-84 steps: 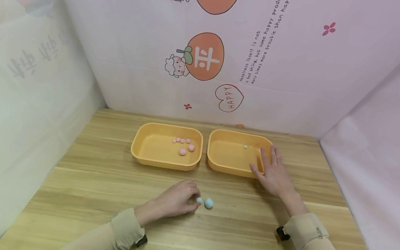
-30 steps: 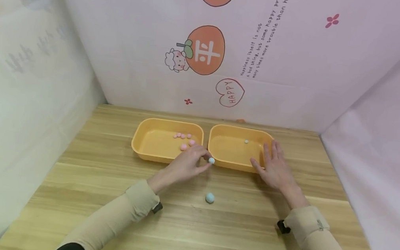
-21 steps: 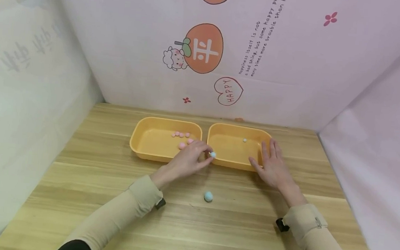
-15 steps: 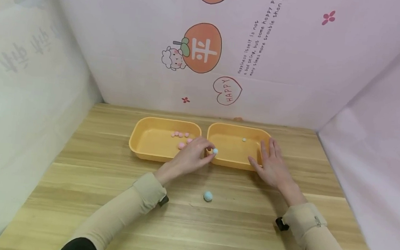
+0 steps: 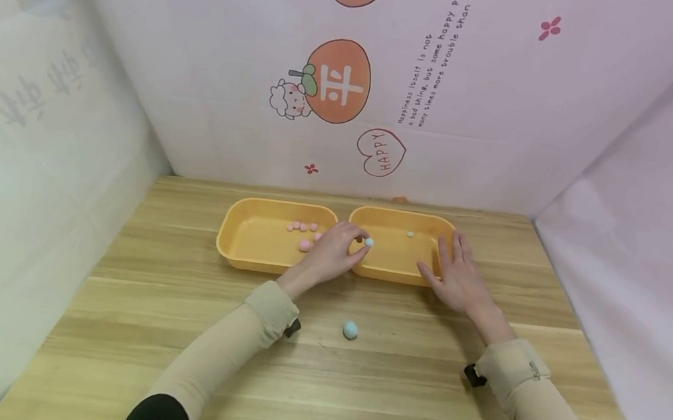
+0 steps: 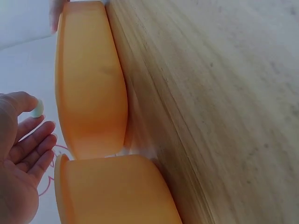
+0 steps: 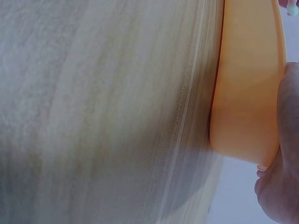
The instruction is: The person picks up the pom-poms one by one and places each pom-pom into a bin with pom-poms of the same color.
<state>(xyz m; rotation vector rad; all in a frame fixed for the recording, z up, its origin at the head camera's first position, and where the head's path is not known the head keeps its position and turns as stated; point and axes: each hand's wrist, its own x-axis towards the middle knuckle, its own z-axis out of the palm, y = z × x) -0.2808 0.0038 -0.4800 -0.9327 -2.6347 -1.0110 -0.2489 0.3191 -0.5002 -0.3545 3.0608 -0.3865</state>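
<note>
My left hand pinches a small pale blue ball between thumb and index finger, over the left end of the right orange tray. In the left wrist view the ball sits at the fingertips, with the other fingers loosely bent. My right hand lies with spread fingers over that tray's right end, and the right wrist view shows it at the rim. A tiny pale ball lies inside this tray. On the table, a larger blue ball rests in front of the trays.
A second orange tray stands just left of the first, with several pink balls in it. Behind the trays rises a printed cloth backdrop; cloth walls close off both sides of the wooden table.
My left hand has picked the smaller blue ball off the table beside the larger one and carried it forward and right, over the right tray. The right hand stays at the tray's right end.
</note>
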